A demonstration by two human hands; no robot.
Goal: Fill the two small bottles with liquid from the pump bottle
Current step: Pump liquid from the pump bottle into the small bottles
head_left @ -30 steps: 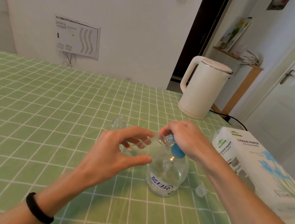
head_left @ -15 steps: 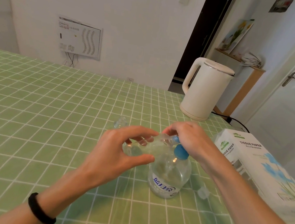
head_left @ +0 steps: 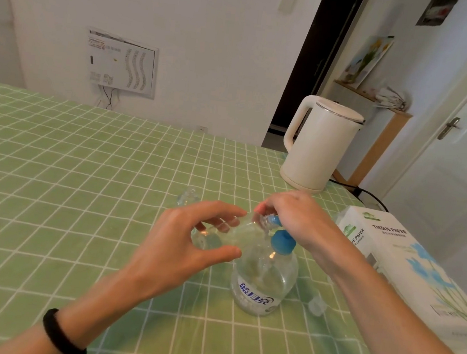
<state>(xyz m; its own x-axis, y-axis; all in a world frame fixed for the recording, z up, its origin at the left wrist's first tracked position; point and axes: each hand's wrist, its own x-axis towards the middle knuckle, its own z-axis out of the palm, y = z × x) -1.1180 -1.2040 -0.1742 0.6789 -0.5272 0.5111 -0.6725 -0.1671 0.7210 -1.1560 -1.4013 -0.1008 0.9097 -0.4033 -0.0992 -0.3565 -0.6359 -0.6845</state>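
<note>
The left hand (head_left: 182, 247) is curling its fingers and thumb around a clear small bottle (head_left: 239, 227), tilting its mouth to the blue nozzle of the pump bottle (head_left: 263, 280), which is standing mid-tabletop (head_left: 78, 187). The right hand (head_left: 295, 216) is gripping the pump head from above. A second small bottle (head_left: 187, 197) is standing just beyond, far left.

A white electric kettle (head_left: 318, 146) is standing far right on the green checked tablecloth (head_left: 63, 185); a tissue paper box (head_left: 409, 266) is lying nearer, right.
</note>
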